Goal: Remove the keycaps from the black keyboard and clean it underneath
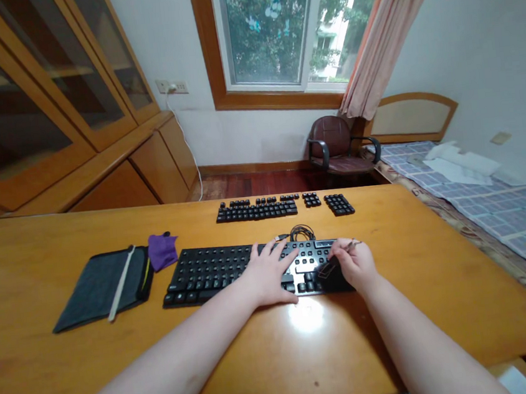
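A black keyboard (pixel 214 268) lies on the wooden desk, with many of its keycaps off and the bare switch stems showing. My left hand (pixel 267 276) rests flat across its middle, fingers spread. Over the keyboard's right end, my right hand (pixel 355 264) is closed around a wire keycap puller (pixel 327 270). The puller's thin wire loops point down and left at the number pad area, partly lost against the dark keys. Whether the wires grip a key I cannot tell. Loose black keycaps (pixel 258 212) stand in keyboard order near the far desk edge.
Behind the keyboard lies its coiled cable (pixel 301 233). To the left are a dark grey pouch (pixel 98 283), a pale stick-like tool (pixel 122 284) on it and a purple cloth (pixel 162 251). Number pad keycaps (pixel 339 204) sit at the far right. A chair (pixel 335 142) stands beyond the desk.
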Motion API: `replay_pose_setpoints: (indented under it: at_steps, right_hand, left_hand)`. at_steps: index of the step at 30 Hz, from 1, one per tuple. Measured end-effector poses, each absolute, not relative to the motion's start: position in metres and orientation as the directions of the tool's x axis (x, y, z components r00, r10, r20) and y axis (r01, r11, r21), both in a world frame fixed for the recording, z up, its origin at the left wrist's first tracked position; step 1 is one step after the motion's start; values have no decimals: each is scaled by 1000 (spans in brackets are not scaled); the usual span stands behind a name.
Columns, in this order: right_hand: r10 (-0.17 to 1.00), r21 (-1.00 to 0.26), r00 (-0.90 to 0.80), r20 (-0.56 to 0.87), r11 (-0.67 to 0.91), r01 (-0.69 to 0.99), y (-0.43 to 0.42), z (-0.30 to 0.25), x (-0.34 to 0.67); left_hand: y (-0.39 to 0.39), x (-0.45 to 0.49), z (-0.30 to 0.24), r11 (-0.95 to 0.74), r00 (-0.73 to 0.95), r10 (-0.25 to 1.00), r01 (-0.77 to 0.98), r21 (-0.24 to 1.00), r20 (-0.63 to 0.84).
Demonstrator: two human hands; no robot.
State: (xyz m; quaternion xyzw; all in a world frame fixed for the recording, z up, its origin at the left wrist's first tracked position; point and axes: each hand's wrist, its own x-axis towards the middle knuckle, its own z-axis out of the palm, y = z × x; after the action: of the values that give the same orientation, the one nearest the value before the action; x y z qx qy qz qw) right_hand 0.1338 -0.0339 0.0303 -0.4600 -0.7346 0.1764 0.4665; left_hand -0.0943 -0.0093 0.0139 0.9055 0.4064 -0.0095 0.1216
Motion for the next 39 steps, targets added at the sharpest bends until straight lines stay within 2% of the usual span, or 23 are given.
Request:
replay_pose_setpoints:
  at_steps: [3,6,11,16,21,28,33,39]
  right_hand:
    - [829,-646,-243,504,548,532,-31,19,132]
    - [831,-629,-273,485,548,551,-28,14,134]
    - [825,-610,-314,469,560,560,-29,7,133]
    - [823,-607,-416,388,567,556,-30,2,127]
    - [775,-535,-468,425,632,561,-34,7,122]
    - [655,-272,-553,514,736,620,-51,16,115]
    - [656,-236,-550,517,727,645,-53,18,112]
    - [662,-263,-504,555,715,648,-51,19,113]
  left_hand:
    - [-17,-90,16,-586,618,772,783,209,-148]
    - [-22,-79,21,-557,598,784,795,240,-164]
    - [-25,-56,25,-708,749,660,591,387,64]
    - [-22,-51,14,-721,798,594,473,507,100]
    - [-21,-51,6,-717,779,615,487,498,124]
    - [-22,-49,5,-687,760,638,487,539,126]
    - [-22,-49,4,-687,758,637,479,546,137]
    - [-22,-50,3,-677,743,651,475,562,157]
